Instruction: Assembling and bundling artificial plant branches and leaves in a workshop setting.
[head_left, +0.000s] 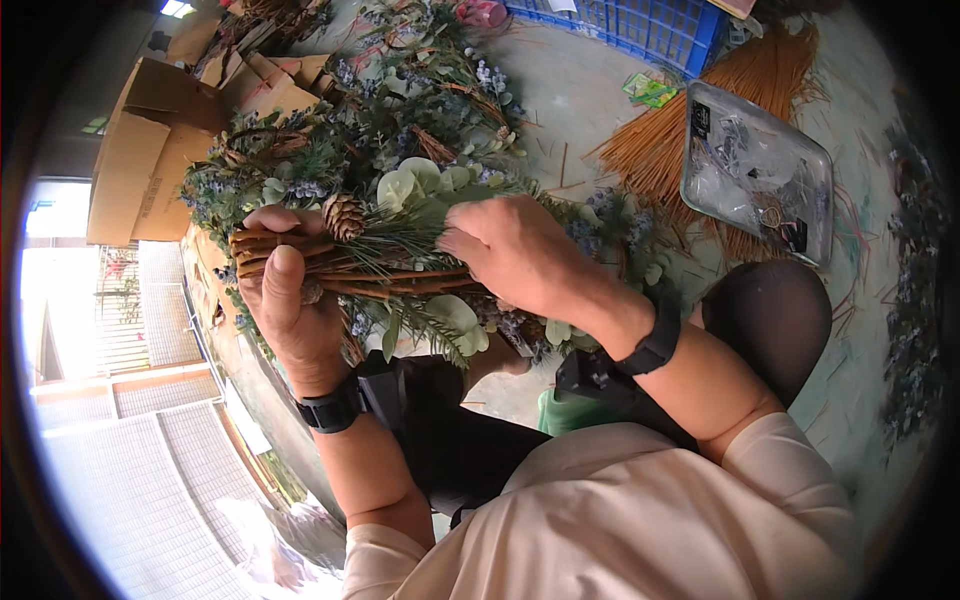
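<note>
A wreath of bent brown twigs, dressed with greenery, lies across my lap. My left hand is wrapped round the twig bundle at its left end, thumb on top. A brown pine cone sits just beside those fingers, over a spray of green pine needles. My right hand is over the middle of the wreath with its fingers curled together by the needles and round eucalyptus leaves. Whatever is between the right fingertips is hidden. More eucalyptus leaves and purple-blue berries hang below the twigs.
Beyond my hands lies a pile of similar wreaths. Cardboard boxes stand at the left. On the right are a clear plastic tray of small items, a bundle of thin brown sticks and a blue crate.
</note>
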